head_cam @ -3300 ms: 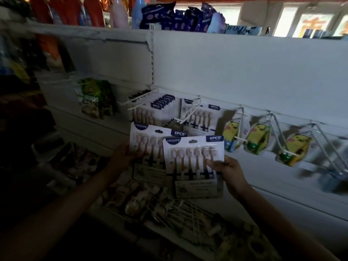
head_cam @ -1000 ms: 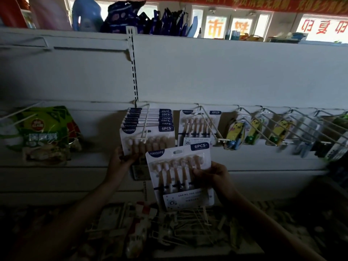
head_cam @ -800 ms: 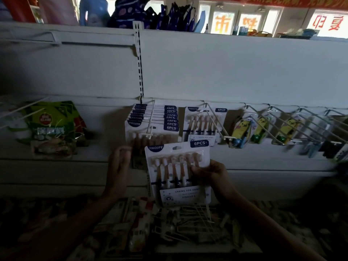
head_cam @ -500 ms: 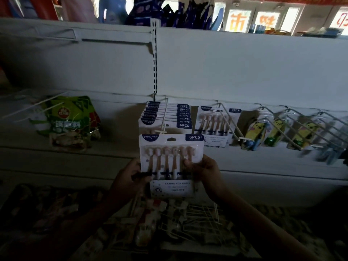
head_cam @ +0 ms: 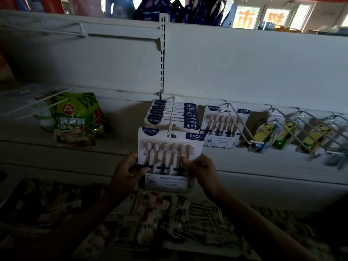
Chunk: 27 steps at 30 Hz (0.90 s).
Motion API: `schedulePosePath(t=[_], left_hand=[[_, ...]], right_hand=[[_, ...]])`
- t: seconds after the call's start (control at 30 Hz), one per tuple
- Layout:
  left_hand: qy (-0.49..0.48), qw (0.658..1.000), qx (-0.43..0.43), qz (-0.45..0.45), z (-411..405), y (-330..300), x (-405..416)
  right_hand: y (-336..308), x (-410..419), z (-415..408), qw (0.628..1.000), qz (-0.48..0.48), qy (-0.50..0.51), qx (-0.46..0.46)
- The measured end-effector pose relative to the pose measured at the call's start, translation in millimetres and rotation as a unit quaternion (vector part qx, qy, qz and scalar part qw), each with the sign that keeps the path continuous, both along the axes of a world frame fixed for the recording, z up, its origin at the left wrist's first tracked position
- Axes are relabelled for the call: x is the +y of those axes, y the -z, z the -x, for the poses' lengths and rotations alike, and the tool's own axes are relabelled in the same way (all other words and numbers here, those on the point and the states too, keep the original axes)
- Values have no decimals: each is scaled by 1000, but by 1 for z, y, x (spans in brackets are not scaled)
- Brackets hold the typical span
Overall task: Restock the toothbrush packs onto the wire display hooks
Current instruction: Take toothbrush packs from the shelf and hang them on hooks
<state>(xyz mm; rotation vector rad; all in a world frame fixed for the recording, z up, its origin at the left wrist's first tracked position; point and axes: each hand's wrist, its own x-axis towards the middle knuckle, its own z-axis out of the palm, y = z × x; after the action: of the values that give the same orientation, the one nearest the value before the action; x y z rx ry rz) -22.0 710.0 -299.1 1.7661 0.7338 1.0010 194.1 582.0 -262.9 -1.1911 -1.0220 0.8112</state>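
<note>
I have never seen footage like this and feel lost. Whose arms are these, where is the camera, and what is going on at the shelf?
No machine here: a person wears a camera on their head, looking down at their own hands. The left hand and right hand grip one toothbrush pack by its sides, its hanging hole right at the tip of a wire hook that already carries a row of the same packs. The next hook holds very few. Yellow cartoon items hang further right, a green bag left. Below lies a dim clutter of goods and loose hooks.
</note>
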Motion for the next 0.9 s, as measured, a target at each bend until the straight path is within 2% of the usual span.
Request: schedulePosePath(t=[0.37,0.57,0.9], left_hand=[[-30,998,48,10,-19,12,30],[-37,997,67,-28,-30,14,51],[-34,996,72,-30,-36,20,57]], right_hand=[[9,31,-11,990,74,76,-96],[15,53,-21,974,119,119,-151],[15,62,-31,962,140,116,-205]])
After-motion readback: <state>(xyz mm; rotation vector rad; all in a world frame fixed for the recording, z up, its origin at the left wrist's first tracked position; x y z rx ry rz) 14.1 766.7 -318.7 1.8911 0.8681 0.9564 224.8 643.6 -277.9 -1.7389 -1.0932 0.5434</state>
